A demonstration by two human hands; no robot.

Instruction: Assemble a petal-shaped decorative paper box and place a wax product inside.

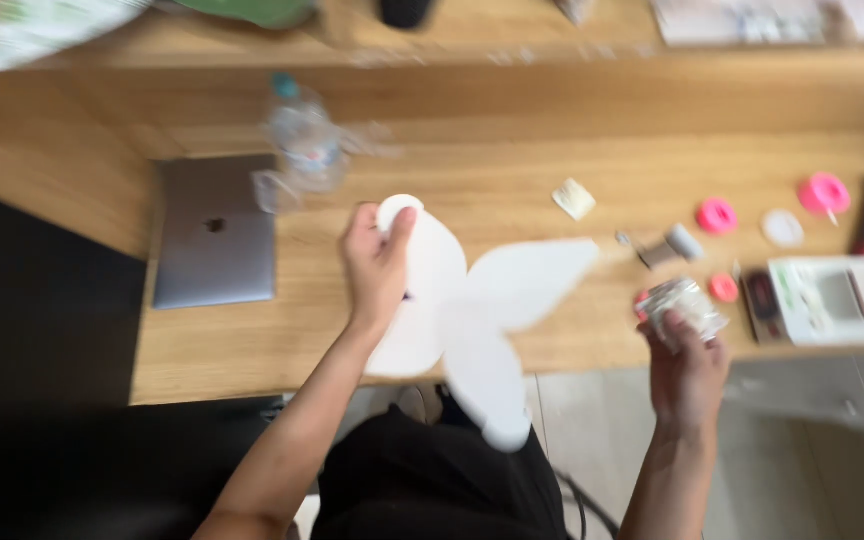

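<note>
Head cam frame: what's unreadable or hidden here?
- White cutout: motion blur smears its edges; the left hand covers part of it, so its full shape is unclear.
- Shiny bundle in the right hand: blurred, fingers wrap its underside; kind unclear.
- Clear bottle: blurred, contents unreadable.
- Things along the top edge and the white box at right: cut off by the frame.

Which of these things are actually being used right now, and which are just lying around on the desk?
In use:
left hand holding the white cut-out shape
right hand holding a small shiny packet

Lying about:
closed laptop
plastic bottle
pink spools
white box
</note>
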